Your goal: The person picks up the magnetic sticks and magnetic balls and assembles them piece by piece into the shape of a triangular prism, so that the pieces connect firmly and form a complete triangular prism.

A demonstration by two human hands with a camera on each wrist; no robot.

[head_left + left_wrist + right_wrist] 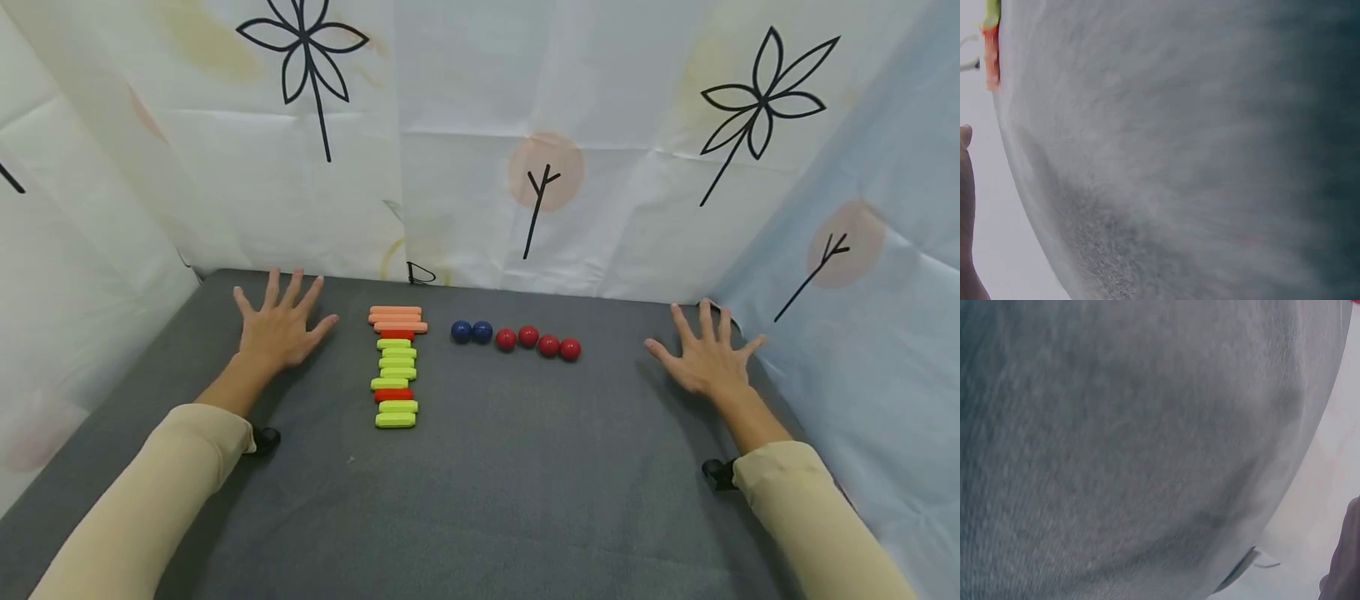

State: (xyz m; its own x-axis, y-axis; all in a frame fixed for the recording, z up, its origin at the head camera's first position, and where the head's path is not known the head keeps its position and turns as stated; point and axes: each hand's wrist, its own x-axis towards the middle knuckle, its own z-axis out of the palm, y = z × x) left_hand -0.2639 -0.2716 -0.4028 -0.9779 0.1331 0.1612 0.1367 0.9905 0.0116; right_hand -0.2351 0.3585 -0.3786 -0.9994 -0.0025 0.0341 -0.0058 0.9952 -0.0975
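- Your left hand (pixel 279 332) has its fingers spread wide, near the sticks (pixel 396 363).
- Your right hand (pixel 703 360) is splayed too, well apart from the balls (pixel 528 336).
- Sticks form a column on the table (pixel 525 500); two blue and four red balls line up just beside its far end.

the left sleeve (pixel 142 500) and right sleeve (pixel 825 521) are plain pale beige, creased near their wide cuffs (pixel 225 423). a small, rounded black piece (pixel 267 440) juts out by the left cuff, another black piece (pixel 717 474) by the right. both hands (pixel 276 335) are bare.
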